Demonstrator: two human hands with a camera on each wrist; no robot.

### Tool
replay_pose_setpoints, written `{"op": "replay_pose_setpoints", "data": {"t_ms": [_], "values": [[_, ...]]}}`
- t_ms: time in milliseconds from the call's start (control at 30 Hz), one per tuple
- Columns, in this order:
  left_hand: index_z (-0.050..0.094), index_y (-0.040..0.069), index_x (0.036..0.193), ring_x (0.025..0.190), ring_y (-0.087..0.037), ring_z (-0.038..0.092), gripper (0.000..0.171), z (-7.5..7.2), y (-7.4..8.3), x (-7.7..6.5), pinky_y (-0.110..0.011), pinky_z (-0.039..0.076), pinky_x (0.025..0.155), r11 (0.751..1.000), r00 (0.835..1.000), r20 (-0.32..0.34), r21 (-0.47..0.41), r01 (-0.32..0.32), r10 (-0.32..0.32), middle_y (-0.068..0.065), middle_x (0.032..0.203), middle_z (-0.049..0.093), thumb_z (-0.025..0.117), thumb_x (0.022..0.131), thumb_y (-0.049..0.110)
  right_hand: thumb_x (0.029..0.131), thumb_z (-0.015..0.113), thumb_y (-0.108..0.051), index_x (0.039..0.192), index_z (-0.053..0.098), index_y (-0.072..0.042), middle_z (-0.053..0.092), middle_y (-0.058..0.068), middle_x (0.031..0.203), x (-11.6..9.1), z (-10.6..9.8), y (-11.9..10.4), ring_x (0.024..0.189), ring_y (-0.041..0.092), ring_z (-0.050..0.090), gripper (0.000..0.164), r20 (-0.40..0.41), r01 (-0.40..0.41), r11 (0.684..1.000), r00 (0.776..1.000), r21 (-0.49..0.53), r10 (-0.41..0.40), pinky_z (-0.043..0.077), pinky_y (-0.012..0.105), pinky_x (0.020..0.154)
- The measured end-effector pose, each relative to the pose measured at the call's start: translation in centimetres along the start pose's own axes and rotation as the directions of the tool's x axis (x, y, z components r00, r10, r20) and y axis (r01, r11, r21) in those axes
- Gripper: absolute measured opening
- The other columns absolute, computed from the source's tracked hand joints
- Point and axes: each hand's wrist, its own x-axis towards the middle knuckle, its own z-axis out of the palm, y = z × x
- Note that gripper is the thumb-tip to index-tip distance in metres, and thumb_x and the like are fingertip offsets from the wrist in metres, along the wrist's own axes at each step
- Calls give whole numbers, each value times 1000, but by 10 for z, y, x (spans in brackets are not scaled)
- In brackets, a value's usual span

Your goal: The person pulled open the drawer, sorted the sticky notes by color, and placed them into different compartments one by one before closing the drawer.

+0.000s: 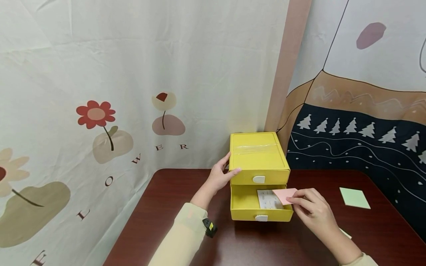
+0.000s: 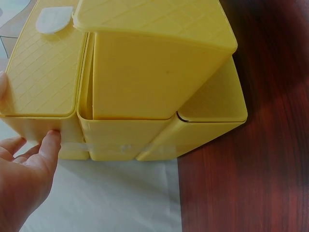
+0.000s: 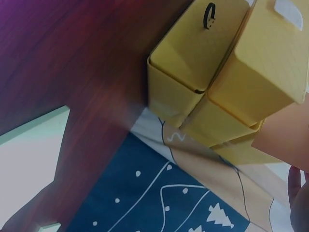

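Note:
A yellow drawer box (image 1: 256, 147) stands on the table with its middle drawer (image 1: 244, 215) pulled out. Inside that drawer lies a white printed paper (image 1: 267, 199). My right hand (image 1: 314, 208) pinches a pink sticky note (image 1: 284, 195) between thumb and fingers, over the drawer's right side. The same pink note (image 3: 285, 133) shows beside the box in the right wrist view. My left hand (image 1: 219, 176) rests against the box's left side, its thumb extended across the front corner of the upper drawer. Fingertips (image 2: 54, 135) touch the side wall in the left wrist view.
A light green note pad (image 1: 354, 198) lies on the dark red table (image 1: 159, 221) at right. Another pale pad (image 1: 345, 233) is mostly hidden behind my right forearm. A black ring handle (image 3: 209, 15) marks the lower drawer. Printed curtains (image 1: 199, 74) hang behind the table.

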Motion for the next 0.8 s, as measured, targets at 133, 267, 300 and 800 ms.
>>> {"op": "replay_pose_setpoints", "data": {"t_ms": [133, 267, 300, 800], "values": [[22, 27, 139, 125, -13, 30, 79, 1, -11, 5, -37, 33, 96, 1000, 1000, -19, 26, -4, 5, 4, 138, 31, 66, 74, 42, 88, 48, -34, 83, 72, -18, 57, -2, 86, 1, 5, -1, 82, 13, 47, 30, -2, 19, 1000, 1000, 18, -19, 33, 11, 77], [22, 29, 139, 124, -12, 30, 80, 2, -14, 7, -37, 33, 96, 999, 1000, -28, 39, -12, 13, 5, 138, 31, 65, 74, 45, 88, 47, -32, 82, 72, -17, 57, -2, 85, 3, 11, -2, 82, 14, 48, 30, -13, 36, 999, 999, 28, -35, 34, 12, 78], [22, 29, 139, 124, -11, 30, 80, 2, -15, 7, -37, 33, 96, 999, 1000, -29, 39, -11, 13, 6, 138, 31, 65, 73, 46, 88, 48, -32, 81, 72, -17, 57, -3, 85, 4, 13, -2, 82, 13, 48, 29, -14, 39, 999, 999, 27, -38, 34, 12, 78], [22, 30, 139, 124, -8, 31, 81, 2, -16, 7, -32, 34, 96, 999, 1000, -24, 36, 4, -3, 9, 138, 30, 65, 73, 46, 88, 50, -29, 83, 71, -18, 57, -4, 86, 10, 31, -8, 83, 14, 49, 25, 4, 79, 994, 997, 80, -79, 36, 17, 78]]}}
